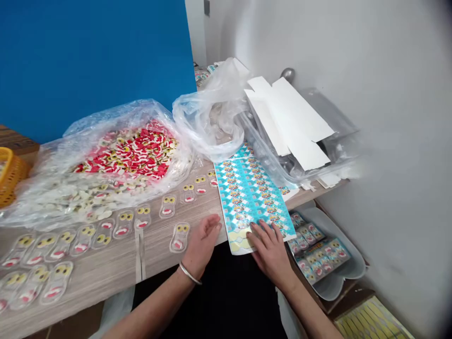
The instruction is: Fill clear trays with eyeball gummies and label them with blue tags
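Observation:
My right hand (pixel 269 245) lies with its fingers spread on the lower end of a blue printed sheet (pixel 252 188) at the table's front edge. Just left of the sheet, my left hand (pixel 205 240) hovers side-on at the edge, fingers extended and seemingly holding nothing. Beside it lies a clear plastic shell (pixel 180 237) containing two yellow eye pieces and a red-and-white mouth piece. More filled shells (pixel 83 239) stand in rows across the left part of the table.
Behind the shells, a plastic bag (pixel 134 150) holds many red, white and yellow pieces. A clear bin (pixel 300 174) with white cards sits back right. An orange basket (pixel 14 176) is far left; a lower bin (pixel 326 292) holds filled packs.

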{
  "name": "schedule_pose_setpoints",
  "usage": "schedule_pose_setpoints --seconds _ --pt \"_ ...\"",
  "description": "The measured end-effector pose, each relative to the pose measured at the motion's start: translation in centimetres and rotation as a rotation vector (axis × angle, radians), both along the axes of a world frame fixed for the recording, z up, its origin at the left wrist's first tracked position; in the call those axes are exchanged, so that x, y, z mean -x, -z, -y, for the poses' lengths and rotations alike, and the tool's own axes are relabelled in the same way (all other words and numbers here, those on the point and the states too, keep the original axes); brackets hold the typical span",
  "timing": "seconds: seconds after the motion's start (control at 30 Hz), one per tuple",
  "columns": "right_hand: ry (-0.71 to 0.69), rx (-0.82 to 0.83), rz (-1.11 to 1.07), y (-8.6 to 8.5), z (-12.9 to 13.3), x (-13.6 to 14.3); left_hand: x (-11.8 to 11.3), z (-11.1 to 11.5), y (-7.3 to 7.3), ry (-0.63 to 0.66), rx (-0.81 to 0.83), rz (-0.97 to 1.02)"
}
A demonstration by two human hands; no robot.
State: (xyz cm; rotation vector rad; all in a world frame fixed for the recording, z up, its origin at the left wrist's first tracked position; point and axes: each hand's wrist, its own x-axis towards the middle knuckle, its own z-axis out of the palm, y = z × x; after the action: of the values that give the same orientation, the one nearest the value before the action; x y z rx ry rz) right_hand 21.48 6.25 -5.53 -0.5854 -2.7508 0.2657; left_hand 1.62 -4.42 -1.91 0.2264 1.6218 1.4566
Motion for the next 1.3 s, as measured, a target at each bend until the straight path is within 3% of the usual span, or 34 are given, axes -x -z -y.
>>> schedule_pose_setpoints --seconds 0.1,0.23,0.37,0.5,0.73,1.0,1.17,1.3 --pt "0.046 0.045 -0.136 0.1 0.7 0.8 -0.6 0.9 -0.3 0.022 0.069 0.081" --pt "0.017 0.134 -0.169 -1.3 1.6 1.8 -1.2 1.0 -0.2 -0.008 0.047 0.236" --pt "-0.056 0.316 -0.191 -2.4 1.5 2.7 -1.3 0.6 -0.1 -0.107 0.06 0.297" --pt "0.007 0.497 -0.244 -2.1 0.8 5.0 -1.5 0.3 -0.3 -0.072 0.085 0.342" --pt "0.003 0.735 -0.296 -1.2 0.3 7.1 -1.8 -0.1 0.8 -0.011 0.081 0.233" --pt "-0.02 0.759 -0.283 -1.6 0.2 7.0 -1.7 -0.2 0.7 0.06 0.062 -0.081" --pt "0.043 0.76 -0.294 -1.7 0.7 7.4 -2.0 -0.2 0.9 0.035 0.02 -0.073" --pt "0.168 0.869 -0.371 -1.5 0.7 8.0 -2.3 -0.3 0.8 0.012 0.013 0.016"
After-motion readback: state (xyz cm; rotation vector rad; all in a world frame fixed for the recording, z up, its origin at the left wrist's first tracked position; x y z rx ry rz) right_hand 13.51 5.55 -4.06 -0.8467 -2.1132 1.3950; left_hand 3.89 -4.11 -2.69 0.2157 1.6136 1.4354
